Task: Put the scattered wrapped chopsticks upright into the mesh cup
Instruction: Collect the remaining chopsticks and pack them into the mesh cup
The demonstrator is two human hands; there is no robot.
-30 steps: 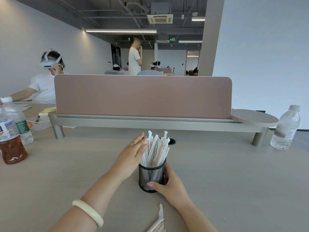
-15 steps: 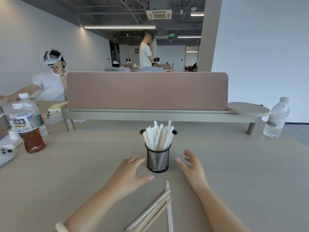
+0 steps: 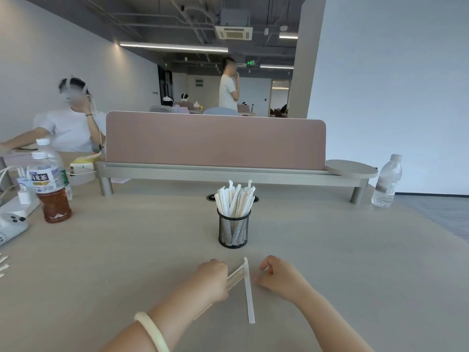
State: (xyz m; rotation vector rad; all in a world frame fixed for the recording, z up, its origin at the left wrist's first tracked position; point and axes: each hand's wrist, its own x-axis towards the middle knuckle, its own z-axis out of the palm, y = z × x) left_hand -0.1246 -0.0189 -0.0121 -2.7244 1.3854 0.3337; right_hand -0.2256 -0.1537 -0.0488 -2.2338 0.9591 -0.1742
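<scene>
A black mesh cup [image 3: 233, 231] stands mid-table, filled with several upright wrapped chopsticks [image 3: 234, 199]. Nearer me, a small bundle of wrapped chopsticks [image 3: 236, 274] lies slanted on the table. My left hand [image 3: 212, 278] is curled over the bundle's lower end and grips it. One single wrapped chopstick [image 3: 248, 295] lies almost straight toward me, its far tip touching the bundle's tip. My right hand [image 3: 276, 275] rests just right of that single one with fingers curled, apart from it, and nothing shows in it.
A tea bottle [image 3: 53, 199] and a white device [image 3: 12, 224] stand at the left. Ends of more wrapped chopsticks [image 3: 2, 262] show at the left edge. A water bottle [image 3: 387, 181] stands far right. A pink divider [image 3: 215, 141] crosses the back. A person sits at left.
Both hands left the cup and came back toward me, down to the chopsticks on the table. My left hand closed over the bundle; my right hand curled its fingers.
</scene>
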